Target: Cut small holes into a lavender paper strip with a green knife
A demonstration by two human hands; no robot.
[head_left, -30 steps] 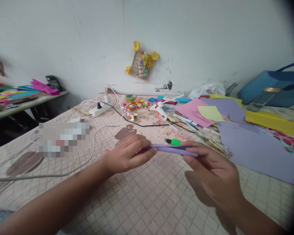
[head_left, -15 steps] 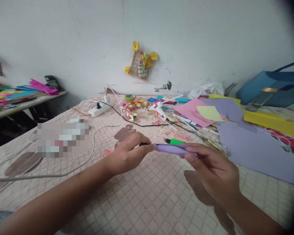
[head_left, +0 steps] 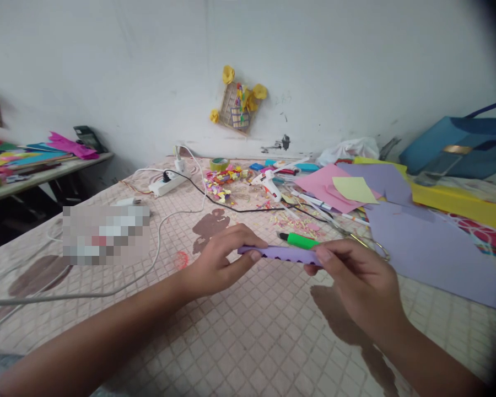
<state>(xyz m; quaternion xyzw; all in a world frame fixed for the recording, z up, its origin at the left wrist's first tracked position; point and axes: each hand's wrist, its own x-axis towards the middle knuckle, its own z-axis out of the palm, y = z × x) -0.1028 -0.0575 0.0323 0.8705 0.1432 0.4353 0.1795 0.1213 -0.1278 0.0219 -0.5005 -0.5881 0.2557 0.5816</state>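
A folded strip of purple paper (head_left: 287,255) stretches between my two hands above the table. Small dark scallops or notches run along its lower edge. At its left end, my left hand (head_left: 221,262) pinches it between thumb and fingers. My right hand (head_left: 361,275) is closed on the other end, thumb on the front and fingers behind. Just beyond the strip lies a green marker-like pen (head_left: 301,240) with a dark tip. Gold-handled scissors (head_left: 366,242) rest behind my right hand, partly hidden by it.
A white glue gun (head_left: 268,184), paper scraps (head_left: 221,184) and a tape roll (head_left: 219,164) lie toward the wall. Purple sheets (head_left: 430,248) cover the right side. A power strip (head_left: 167,184) and a long white cable (head_left: 159,242) occupy the left. A blue bag (head_left: 458,146) stands far right.
The purple strip has been tilted, so its broad face and notched edge now show. My left fingers have shifted on its end, and my right hand has come slightly left.
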